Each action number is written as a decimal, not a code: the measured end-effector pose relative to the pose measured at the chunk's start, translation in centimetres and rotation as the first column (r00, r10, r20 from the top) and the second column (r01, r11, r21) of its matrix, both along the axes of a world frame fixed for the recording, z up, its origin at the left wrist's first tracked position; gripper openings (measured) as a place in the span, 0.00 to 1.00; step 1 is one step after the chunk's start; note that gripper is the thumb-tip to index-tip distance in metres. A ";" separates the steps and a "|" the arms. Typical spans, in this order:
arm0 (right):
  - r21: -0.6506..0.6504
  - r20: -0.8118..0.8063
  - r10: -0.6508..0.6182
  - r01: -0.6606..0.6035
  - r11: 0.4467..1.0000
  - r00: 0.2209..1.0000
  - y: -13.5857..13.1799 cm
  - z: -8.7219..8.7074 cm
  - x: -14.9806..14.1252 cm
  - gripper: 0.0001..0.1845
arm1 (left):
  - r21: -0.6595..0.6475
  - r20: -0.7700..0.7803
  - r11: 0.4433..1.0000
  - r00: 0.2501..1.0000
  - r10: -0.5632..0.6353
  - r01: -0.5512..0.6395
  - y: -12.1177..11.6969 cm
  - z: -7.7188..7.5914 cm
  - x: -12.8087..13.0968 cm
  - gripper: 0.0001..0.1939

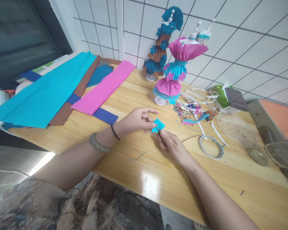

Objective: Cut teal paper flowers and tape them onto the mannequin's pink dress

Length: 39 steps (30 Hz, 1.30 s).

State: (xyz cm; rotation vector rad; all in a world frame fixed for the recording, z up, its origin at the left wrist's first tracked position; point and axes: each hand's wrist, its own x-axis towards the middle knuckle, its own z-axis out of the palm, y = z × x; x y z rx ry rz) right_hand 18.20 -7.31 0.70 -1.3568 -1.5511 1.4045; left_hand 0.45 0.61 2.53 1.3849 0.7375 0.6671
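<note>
My left hand (141, 119) pinches a small bright-blue piece of crepe paper (159, 124) between thumb and fingers, its index finger stretched out above. Close against the lower edge of that paper, my right hand (169, 142) is closed around a slim dark tool (160, 133); most of it is hidden in the fingers, so its kind is unclear. Both hands are just above the wooden table (124, 172). A roll of tape (211, 147) lies to the right of my right hand, and a thin dark strand (138, 156) lies below my left.
Folded crepe paper in turquoise (50, 89), pink (105, 86) and brown covers the left side. Two decorated paper dresses (169, 86) on stands are at the back. Paper scraps (192, 110), white strips, a clear round lid (240, 129) and a phone (236, 98) occupy the right.
</note>
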 end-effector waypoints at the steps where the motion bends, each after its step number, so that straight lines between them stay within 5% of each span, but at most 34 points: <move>1: 0.002 -0.002 0.001 -0.001 1.000 1.000 0.0 0.0 0.0 0.24 | 0.001 0.001 1.000 1.000 -0.002 0.002 0.0 0.0 0.0 0.26; 39: -0.012 -0.046 -0.007 0.006 1.000 0.999 -0.2 0.0 0.0 0.24 | -0.008 0.026 0.998 0.998 -0.058 0.058 0.2 -0.5 0.0 0.28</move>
